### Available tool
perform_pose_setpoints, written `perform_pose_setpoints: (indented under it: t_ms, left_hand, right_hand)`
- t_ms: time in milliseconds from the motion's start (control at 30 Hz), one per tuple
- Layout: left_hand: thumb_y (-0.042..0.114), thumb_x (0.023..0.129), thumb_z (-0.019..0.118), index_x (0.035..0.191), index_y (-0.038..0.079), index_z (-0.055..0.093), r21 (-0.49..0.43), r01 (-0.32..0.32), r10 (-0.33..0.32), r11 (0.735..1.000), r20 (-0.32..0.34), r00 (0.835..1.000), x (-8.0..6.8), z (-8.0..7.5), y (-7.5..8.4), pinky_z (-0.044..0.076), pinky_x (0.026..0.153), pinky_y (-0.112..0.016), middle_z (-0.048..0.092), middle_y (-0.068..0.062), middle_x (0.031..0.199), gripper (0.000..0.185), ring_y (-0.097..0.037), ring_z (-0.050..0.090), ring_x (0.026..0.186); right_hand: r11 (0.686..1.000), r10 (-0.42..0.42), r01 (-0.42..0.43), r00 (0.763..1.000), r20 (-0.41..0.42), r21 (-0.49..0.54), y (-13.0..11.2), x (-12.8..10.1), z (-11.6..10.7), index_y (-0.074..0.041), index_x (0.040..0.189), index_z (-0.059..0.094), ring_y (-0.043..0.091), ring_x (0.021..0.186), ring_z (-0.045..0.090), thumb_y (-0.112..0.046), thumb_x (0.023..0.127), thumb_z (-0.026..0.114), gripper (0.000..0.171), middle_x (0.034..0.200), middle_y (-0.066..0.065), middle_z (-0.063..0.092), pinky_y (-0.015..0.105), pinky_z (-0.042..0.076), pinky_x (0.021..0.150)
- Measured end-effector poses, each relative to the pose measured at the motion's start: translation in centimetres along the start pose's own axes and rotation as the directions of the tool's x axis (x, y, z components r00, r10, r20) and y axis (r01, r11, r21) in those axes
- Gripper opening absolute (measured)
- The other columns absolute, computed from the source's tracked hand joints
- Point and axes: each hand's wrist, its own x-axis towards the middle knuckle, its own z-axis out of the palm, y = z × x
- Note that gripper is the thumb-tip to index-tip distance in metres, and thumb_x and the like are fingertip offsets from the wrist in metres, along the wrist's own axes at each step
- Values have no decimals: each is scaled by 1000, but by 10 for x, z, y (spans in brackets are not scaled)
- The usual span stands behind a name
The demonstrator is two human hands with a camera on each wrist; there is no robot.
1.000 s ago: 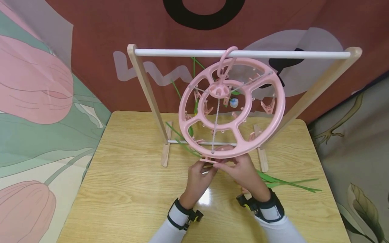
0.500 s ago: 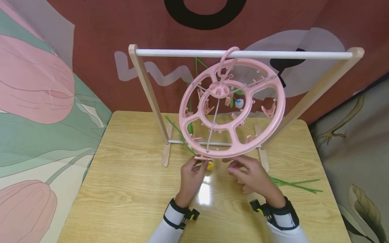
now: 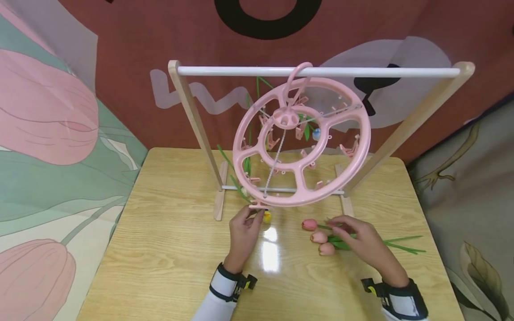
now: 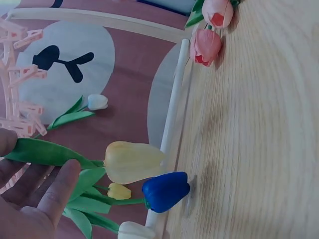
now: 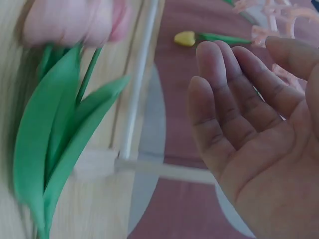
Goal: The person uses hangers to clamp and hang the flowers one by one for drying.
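My left hand is raised at a pink clip on the near rim of a round pink hanger. Its thumb and fingers pinch the green leafy part of a yellow tulip, whose head hangs down beside a blue tulip. My right hand is over several pink tulips on the table, its fingers loosely bent with nothing between them. In the right wrist view, the pink tulips and their leaves are to the left of the palm.
A wooden rack with a white bar bears the pink hanger. Other tulips hang from its clips, including a white tulip. Several clips dangle free around the rings. The wooden table extends beneath, with a patterned cloth behind.
My right hand has left the near rim and moved right and down over the pink tulips. My left hand has moved slightly left with the clip, as the hanger turned a little.
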Motion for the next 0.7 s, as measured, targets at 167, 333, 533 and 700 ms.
perform_pose_setpoints:
  t_ms: [167, 333, 533, 700]
  left_hand:
    - [-3, 93, 72, 111, -1, 73, 7, -9, 9, 1000, 15, 1000, -1, -2, -10, 66, 74, -35, 75, -18, 111, 18, -34, 75, 101]
    - [2, 94, 74, 110, 3, 74, 30, -61, 60, 998, 37, 998, -1, -4, -14, 66, 78, -39, 76, -13, 109, 17, -29, 75, 100]
    - [4, 91, 77, 109, 4, 75, 130, -121, 114, 984, 58, 992, 2, -3, -14, 65, 82, -41, 77, -11, 107, 18, -25, 73, 99]
    - [2, 88, 80, 108, 4, 75, 163, -191, 181, 968, 70, 981, 4, 0, -15, 64, 80, -39, 76, -10, 106, 21, -25, 71, 96]
  right_hand:
    - [997, 38, -41, 998, -41, -63, 14, -10, -10, -12, 118, 72, -3, 89, 66, -11, 100, 68, 18, 105, 2, 78, 25, 61, 73]
    - [988, 95, -102, 993, -65, -119, 30, -19, -21, -7, 123, 70, -6, 93, 62, -14, 102, 66, 22, 107, 6, 77, 24, 61, 73]
    - [969, 153, -169, 983, -102, -179, 49, -33, -32, -2, 126, 67, 27, 100, 68, -9, 102, 64, 25, 119, 18, 71, 41, 63, 76]
    - [956, 124, -157, 982, -146, -248, 66, -42, -34, 1, 121, 67, 43, 101, 66, 0, 96, 68, 25, 120, 25, 67, 48, 62, 74]
